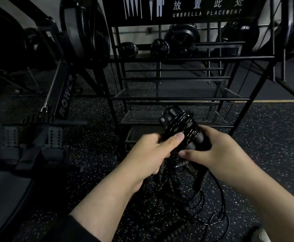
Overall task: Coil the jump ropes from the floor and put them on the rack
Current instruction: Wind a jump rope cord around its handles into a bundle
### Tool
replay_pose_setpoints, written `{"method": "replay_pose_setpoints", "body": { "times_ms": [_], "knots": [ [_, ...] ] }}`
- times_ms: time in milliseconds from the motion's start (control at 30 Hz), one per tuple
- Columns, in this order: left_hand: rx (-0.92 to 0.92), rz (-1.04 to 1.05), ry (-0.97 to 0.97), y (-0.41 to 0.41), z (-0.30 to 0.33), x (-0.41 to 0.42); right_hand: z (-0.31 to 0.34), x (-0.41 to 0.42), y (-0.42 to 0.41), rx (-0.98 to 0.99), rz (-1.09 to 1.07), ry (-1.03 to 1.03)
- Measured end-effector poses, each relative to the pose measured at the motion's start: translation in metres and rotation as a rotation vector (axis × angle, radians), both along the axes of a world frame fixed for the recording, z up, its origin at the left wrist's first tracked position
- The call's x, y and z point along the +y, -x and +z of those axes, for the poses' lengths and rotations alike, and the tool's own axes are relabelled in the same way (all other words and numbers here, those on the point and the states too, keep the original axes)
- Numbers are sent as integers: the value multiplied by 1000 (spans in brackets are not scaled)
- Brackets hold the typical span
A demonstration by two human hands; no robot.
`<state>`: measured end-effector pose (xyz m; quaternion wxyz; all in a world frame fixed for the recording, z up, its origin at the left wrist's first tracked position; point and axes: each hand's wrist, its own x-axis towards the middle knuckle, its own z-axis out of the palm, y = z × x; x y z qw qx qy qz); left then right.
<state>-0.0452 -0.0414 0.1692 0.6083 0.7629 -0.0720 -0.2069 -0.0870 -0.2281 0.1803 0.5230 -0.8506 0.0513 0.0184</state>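
Note:
Both hands hold one black jump rope bundle (179,125), its cord wound around the paired handles, in front of the black metal rack (177,98). My left hand (151,151) grips the bundle's lower part, thumb laid across the windings. My right hand (219,151) grips the handles from the right. Below the hands, more black jump ropes (189,198) lie tangled in loose loops on the speckled floor, with ribbed handles among them.
The rack has several mesh shelves (142,117) and a sign reading "UMBRELLA PLACEMENT" on top. A rowing machine (62,102) with foot straps stands at the left. Weight plates and fans stand behind the rack. Speckled rubber floor (273,137) lies to the right.

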Motion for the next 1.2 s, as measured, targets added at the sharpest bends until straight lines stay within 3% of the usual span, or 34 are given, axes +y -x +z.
{"method": "replay_pose_setpoints", "body": {
  "times_ms": [100,267,400,500,733,900,1067,1200],
  "knots": [
    [90,6,-50,0,-1,0,-4,8,4,-38,-40,311],
    [135,29,-4,1,-3,-1,-10,11,3,-101,14,381],
    [134,37,103,0,-1,2,-4,3,0,-74,76,-25],
    [120,-24,139,1,3,2,2,10,5,96,129,-395],
    [171,-16,101,-2,1,0,-8,4,-2,-109,13,94],
    [164,31,49,-1,-6,-4,-15,5,-4,-26,127,355],
    [159,80,56,-5,-8,-1,-16,4,-1,1,223,252],
    [149,66,29,-5,-6,-1,-13,6,-2,-32,133,168]
  ]
}}
